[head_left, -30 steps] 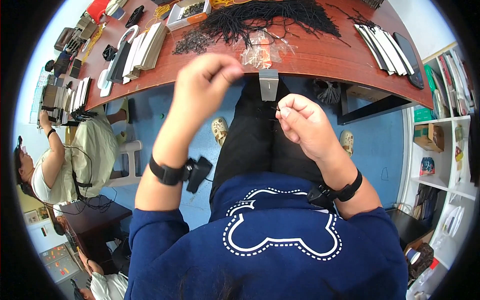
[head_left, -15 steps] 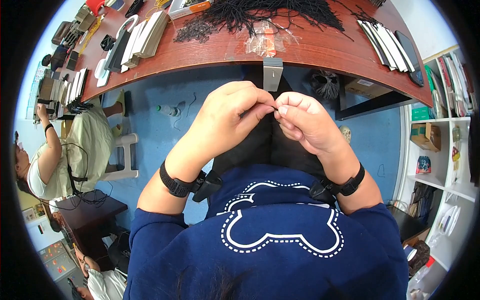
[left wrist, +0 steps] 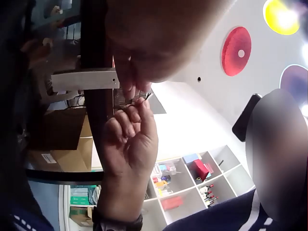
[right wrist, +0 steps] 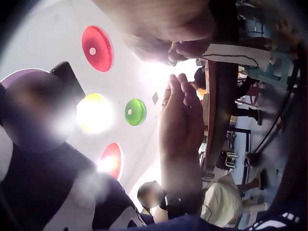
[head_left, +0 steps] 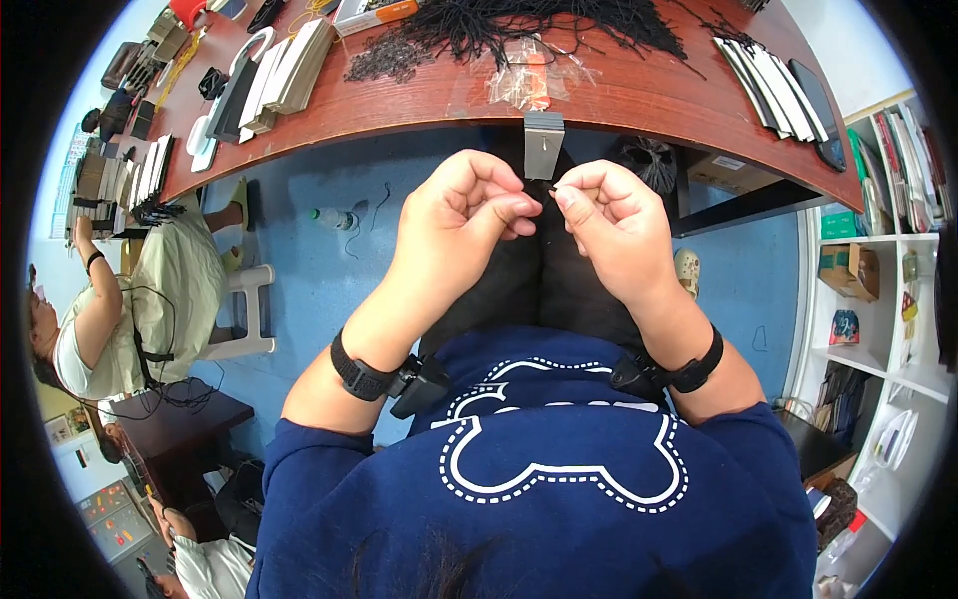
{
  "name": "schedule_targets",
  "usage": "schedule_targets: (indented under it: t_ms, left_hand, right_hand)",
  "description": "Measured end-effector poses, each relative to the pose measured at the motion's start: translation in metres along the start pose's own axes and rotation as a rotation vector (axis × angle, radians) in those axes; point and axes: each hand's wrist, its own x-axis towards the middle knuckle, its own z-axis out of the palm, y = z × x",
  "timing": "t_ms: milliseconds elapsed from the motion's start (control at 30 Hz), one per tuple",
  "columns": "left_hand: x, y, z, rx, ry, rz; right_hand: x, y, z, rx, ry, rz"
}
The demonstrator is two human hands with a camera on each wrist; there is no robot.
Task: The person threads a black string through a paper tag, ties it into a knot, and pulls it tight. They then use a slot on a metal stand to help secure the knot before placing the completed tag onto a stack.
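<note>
In the head view my right hand (head_left: 621, 222) pinches a short, thin black cord (head_left: 553, 190) between thumb and index finger, over my lap. The dark tip of the cord (left wrist: 147, 96) pokes out above those fingertips in the left wrist view. My left hand (head_left: 461, 215) is raised just across from it, its fingers loosely bent and the thumb near the index fingertip; nothing shows between them. A small gap separates the two hands. Beyond them, a grey metal bracket (head_left: 543, 152) juts from the table edge toward me.
On the reddish-brown table (head_left: 429, 105) lie a heap of black cords (head_left: 559, 25), a pile of small dark parts (head_left: 389, 60), and clear plastic bags (head_left: 524, 80). Stacks of white cards (head_left: 294, 75) stand at left. Another person (head_left: 95, 319) sits at the far left.
My left hand came in from the upper left, met the right fingertips, then drew slightly back with its fingers loosened. The right hand keeps its pinch on the cord.
</note>
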Motion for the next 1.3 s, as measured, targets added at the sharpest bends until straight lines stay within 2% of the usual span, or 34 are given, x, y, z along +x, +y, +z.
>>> schedule_targets:
  t_ms: [100,133,167,200,233,300,367,567,633,700,767,800,933,1000,1167,1300]
  left_hand:
    - [0.002,-0.005,0.007,-0.143,0.036,0.024]
    - [0.003,-0.008,0.009,-0.144,0.036,0.024]
    - [0.004,-0.01,0.01,-0.223,0.028,0.027]
    - [0.005,-0.012,0.011,-0.301,0.021,0.029]
    - [0.005,-0.013,0.01,-0.301,0.02,0.03]
    - [0.006,-0.014,0.009,-0.492,-0.043,-0.014]
    - [0.006,-0.018,0.008,-0.476,-0.042,-0.019]
    - [0.002,-0.021,0.007,-0.363,-0.063,0.011]
    - [-0.001,-0.017,0.011,-0.349,-0.071,0.006]
    - [-0.003,-0.007,0.017,-0.308,0.004,-0.068]
    - [-0.003,-0.006,0.011,-0.192,-0.022,-0.09]
    - [-0.002,-0.006,0.008,-0.077,-0.05,-0.111]
    - [-0.002,-0.01,0.005,0.015,-0.073,-0.086]
    - [-0.002,-0.007,0.006,0.072,0.026,-0.068]
    - [-0.003,-0.008,0.012,0.067,0.075,0.003]
    - [-0.003,-0.009,0.014,0.102,0.085,0.087]
  right_hand:
    - [-0.002,0.0,0.004,-0.122,-0.019,-0.048]
    - [-0.001,0.003,0.007,-0.126,0.001,-0.129]
    - [-0.001,0.004,0.009,-0.129,0.02,-0.209]
    - [-0.001,0.003,0.009,-0.13,0.02,-0.21]
    - [-0.001,0.0,0.009,-0.22,0.027,-0.257]
    - [-0.001,-0.006,0.008,-0.31,0.036,-0.304]
    - [-0.001,-0.01,0.005,-0.662,0.022,-0.474]
    - [0.002,-0.005,0.002,-0.803,0.027,-0.569]
    - [0.004,-0.003,-0.001,-0.783,0.043,-0.523]
    - [0.003,0.0,-0.003,-0.763,0.059,-0.476]
    - [0.002,0.002,-0.005,-0.449,0.076,-0.213]
    - [0.002,0.004,-0.005,-0.449,0.075,-0.212]
    - [0.002,0.009,-0.004,-0.298,0.075,-0.159]
    - [0.002,0.009,-0.004,-0.275,0.096,-0.166]
    - [-0.002,0.01,0.002,-0.135,0.047,-0.062]
    - [0.0,0.011,0.003,-0.164,0.07,-0.082]
